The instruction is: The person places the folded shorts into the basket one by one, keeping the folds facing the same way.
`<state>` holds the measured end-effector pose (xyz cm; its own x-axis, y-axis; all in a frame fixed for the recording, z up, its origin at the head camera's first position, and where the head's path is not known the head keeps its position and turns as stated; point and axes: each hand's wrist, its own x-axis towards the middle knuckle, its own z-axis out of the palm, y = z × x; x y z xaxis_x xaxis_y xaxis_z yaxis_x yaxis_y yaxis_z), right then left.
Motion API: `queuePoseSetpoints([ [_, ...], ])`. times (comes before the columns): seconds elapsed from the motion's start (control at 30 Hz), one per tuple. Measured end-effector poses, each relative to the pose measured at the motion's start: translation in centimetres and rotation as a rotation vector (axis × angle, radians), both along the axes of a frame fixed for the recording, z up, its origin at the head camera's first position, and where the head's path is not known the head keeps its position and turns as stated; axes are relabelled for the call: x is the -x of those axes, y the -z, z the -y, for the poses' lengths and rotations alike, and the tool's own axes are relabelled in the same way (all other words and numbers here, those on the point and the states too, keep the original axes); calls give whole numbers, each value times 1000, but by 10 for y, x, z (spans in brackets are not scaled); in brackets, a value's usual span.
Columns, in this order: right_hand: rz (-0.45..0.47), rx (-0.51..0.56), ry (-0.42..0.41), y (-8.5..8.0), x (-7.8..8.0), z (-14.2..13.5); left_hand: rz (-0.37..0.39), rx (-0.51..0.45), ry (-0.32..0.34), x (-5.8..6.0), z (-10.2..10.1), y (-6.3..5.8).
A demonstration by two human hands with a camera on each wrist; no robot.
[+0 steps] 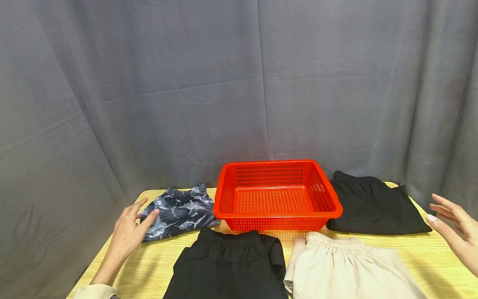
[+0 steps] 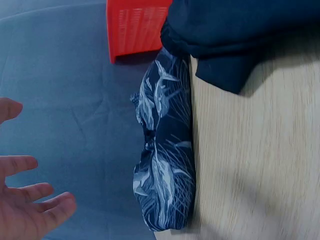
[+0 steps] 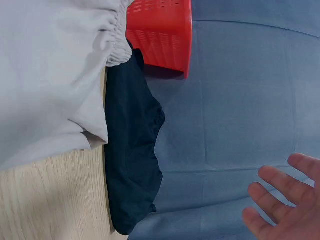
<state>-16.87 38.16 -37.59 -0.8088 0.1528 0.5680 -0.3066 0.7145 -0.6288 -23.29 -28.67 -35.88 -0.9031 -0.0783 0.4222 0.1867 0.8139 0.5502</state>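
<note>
With fingers relaxed, we hold our left hand (image 1: 128, 231) near the patterned garment (image 1: 179, 212), our right hand (image 1: 464, 246) near the black garment (image 1: 375, 206) right of the basket (image 1: 278, 215).

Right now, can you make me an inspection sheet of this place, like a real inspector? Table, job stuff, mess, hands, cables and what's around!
Surface: table with pale wood grain.
Job's things: red basket in the middle; patterned garment to its left and black garment to its right; nearer the person, a second black garment and, to its right, a beige garment.
Clutter: nothing seen.
Hands: left hand near the patterned garment, right hand out past the black garment on the right; fingers relaxed, both holding nothing.
Cables: nothing seen.
Surroundings: grey cloth with creases hangs behind the table and along its left side.
</note>
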Motion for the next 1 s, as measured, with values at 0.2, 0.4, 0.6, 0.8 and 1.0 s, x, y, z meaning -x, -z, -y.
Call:
queuePoseSetpoints([
  [0.2,-111,84,-51,4,0,-1,42,-23,-4,-2,-5,-4],
  [0.4,-159,176,-159,6,0,-2,57,-73,2,-3,-12,-6],
  [0.6,-72,175,-142,4,-7,-2,69,-149,18,-5,-19,-8],
  [0.8,0,136,-111,1,-11,-3,80,-208,31,-9,-28,-12],
  [1.0,19,117,-105,1,-13,-4,131,-286,86,-12,-37,-16],
])
